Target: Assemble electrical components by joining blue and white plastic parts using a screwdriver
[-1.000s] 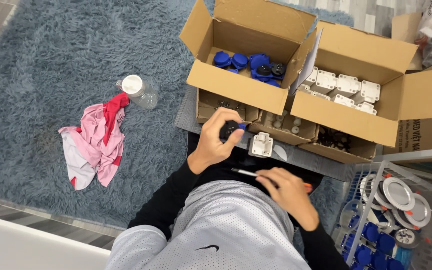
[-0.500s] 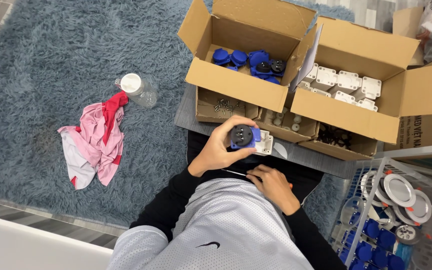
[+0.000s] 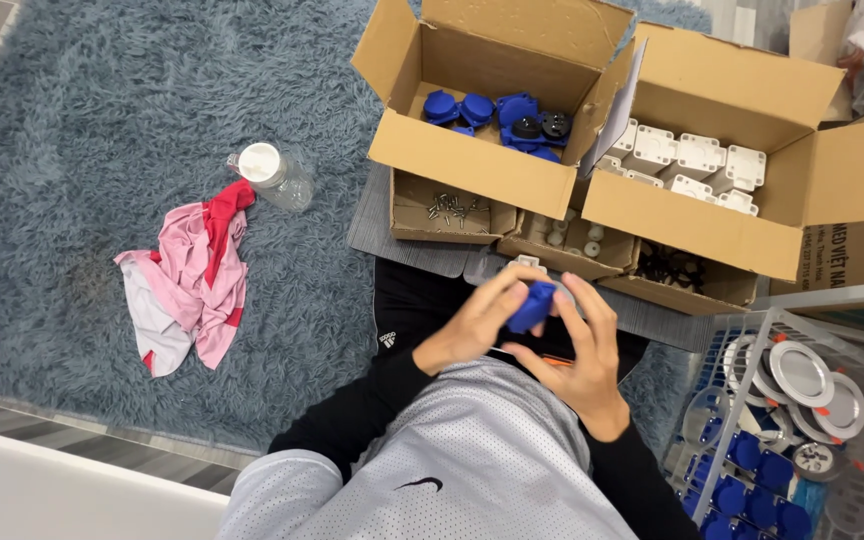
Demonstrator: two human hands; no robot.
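Nearest, just above the grey mesh shirt (image 3: 472,470) with black sleeves, both hands meet at the centre of the view around a small blue plastic socket part (image 3: 531,306). From nine o'clock the left hand (image 3: 472,322) curls its fingers over the part's left side, and from five o'clock the right hand (image 3: 574,350) closes on it with fingers upright; between them the part is firmly clasped, only its blue top showing. A thin orange-and-black tool (image 3: 550,360) peeks out under the right palm; whether the hand grips it I cannot tell. At four o'clock a white wire basket (image 3: 752,400) holds round silver-white discs (image 3: 802,372) and more blue pieces (image 3: 752,470). At nine o'clock a pink, red and white cloth (image 3: 192,275) lies crumpled on the shaggy blue-grey rug (image 3: 92,130), with a clear plastic jar with a white lid (image 3: 270,175) just beyond it at ten o'clock. Past the hands at twelve o'clock sit low cardboard trays of screws (image 3: 449,207) and small fittings (image 3: 572,240). Farther still, an open cardboard box (image 3: 472,160) holds blue and black socket faces (image 3: 507,112), and at one o'clock a second cardboard box (image 3: 692,225) holds white square plastic housings (image 3: 687,160).
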